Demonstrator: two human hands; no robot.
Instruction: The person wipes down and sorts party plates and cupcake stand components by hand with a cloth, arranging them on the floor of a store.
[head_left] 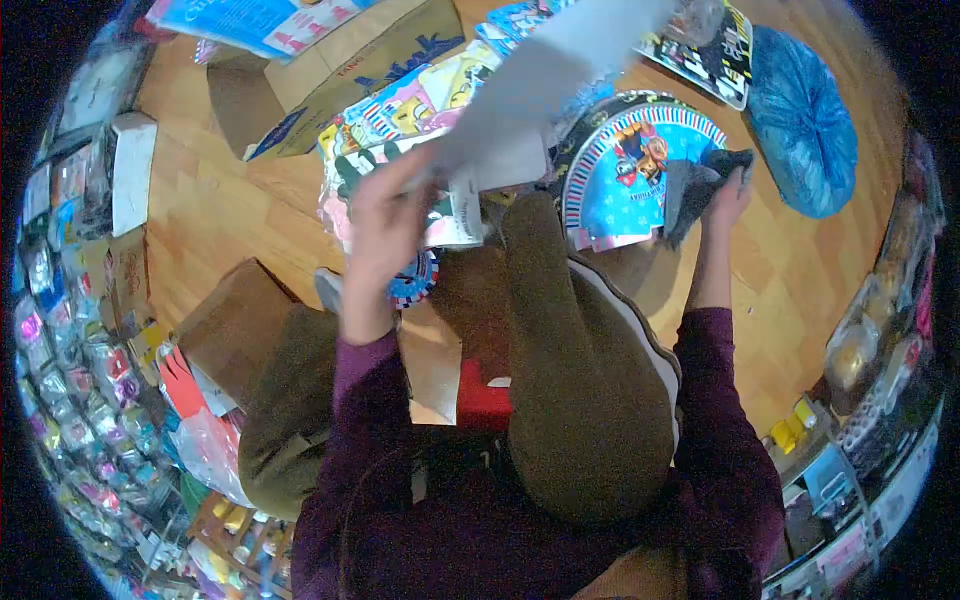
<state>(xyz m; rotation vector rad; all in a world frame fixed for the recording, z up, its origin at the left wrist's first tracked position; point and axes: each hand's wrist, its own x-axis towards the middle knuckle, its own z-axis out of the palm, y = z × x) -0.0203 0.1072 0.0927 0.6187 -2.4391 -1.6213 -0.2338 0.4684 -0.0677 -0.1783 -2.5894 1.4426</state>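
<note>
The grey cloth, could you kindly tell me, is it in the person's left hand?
No, the right hand holds the grey cloth, while the left hand holds a pale sheet.

Single fisheye view from the head, forward and down over hands point(388, 222) and floor point(790, 300).

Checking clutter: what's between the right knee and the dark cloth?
In the head view, a blue printed piece with a striped rim shows between the right knee and the dark cloth.

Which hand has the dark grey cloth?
The right hand: the dark grey cloth is in its fingers. The left hand instead holds a pale sheet, blurred in this view.
</note>
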